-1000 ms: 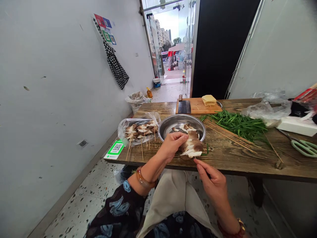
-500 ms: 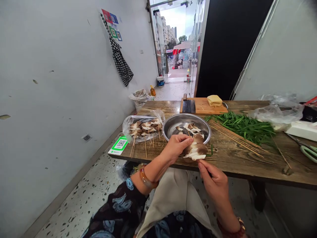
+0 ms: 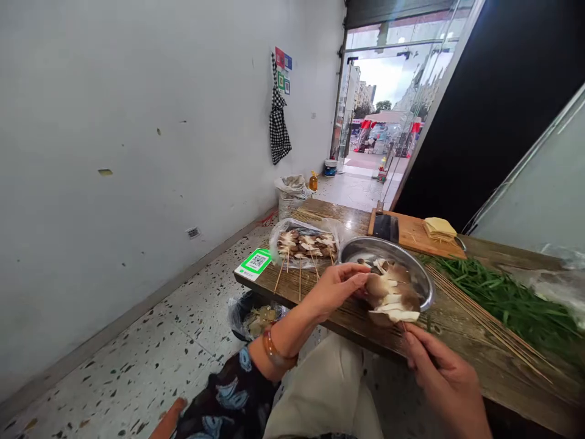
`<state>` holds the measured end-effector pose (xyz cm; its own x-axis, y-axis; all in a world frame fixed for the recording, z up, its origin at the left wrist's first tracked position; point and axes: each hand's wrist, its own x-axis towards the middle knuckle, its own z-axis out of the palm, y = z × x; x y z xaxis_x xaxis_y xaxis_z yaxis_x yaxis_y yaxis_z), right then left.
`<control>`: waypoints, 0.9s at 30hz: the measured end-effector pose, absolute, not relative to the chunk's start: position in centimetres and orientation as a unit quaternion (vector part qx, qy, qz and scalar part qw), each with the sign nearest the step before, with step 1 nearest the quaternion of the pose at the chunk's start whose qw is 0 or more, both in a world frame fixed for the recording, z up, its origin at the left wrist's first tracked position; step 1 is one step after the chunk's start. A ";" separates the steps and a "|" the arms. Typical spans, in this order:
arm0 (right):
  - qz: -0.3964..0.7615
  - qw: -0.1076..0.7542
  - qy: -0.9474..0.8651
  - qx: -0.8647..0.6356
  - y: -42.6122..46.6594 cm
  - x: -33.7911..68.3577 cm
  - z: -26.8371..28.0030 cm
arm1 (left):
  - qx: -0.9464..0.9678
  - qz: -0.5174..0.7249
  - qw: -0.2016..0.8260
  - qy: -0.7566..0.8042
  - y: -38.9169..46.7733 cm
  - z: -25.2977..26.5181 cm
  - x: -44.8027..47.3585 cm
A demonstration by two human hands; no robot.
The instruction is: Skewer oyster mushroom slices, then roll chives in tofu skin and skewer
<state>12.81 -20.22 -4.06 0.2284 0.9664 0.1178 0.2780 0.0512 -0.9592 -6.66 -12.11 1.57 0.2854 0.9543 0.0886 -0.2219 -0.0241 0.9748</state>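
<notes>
A mushroom skewer (image 3: 393, 296), with brown-capped, white-edged oyster mushroom pieces packed along it, is held over the near rim of a steel bowl (image 3: 418, 265). My left hand (image 3: 338, 289) pinches the upper left side of the mushrooms between thumb and fingers. Below them, the fingers of my right hand (image 3: 441, 363) close on the stick's lower end. More mushroom pieces lie in the bowl, partly hidden behind the held ones. To the left, finished mushroom skewers (image 3: 308, 244) rest in a plastic-lined tray, their sticks pointing towards me.
Bare bamboo sticks (image 3: 484, 317) and green leafy stalks (image 3: 507, 289) lie right of the bowl. Behind stands a cutting board (image 3: 415, 235) with a cleaver (image 3: 385, 227) and stacked yellow sheets (image 3: 439, 228). A QR card (image 3: 256, 262) sits at the table corner, above a lined bin (image 3: 260, 320).
My view has turned left, so the table and bowl appear further right. Both hands keep hold of the mushroom skewer, which now covers more of the bowl.
</notes>
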 end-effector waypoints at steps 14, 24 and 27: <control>0.562 0.394 -0.548 -0.479 -9.1 4.6 3.7 | 0.709 0.352 -0.057 0.609 -2.3 2.7 -23.2; 0.679 0.303 -0.487 -0.458 -4.8 -0.6 2.7 | 0.714 0.276 -0.023 0.643 3.1 4.1 -23.2; 0.677 0.305 -0.476 -0.471 -3.6 -1.9 2.2 | 0.705 0.300 -0.009 0.642 3.9 4.4 -23.4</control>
<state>-1.91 -3.61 2.21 -0.3698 0.8621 -0.3465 0.0355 -0.3596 -0.9324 -23.38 3.95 4.44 -0.0045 0.9004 0.4350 0.9115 -0.1753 0.3722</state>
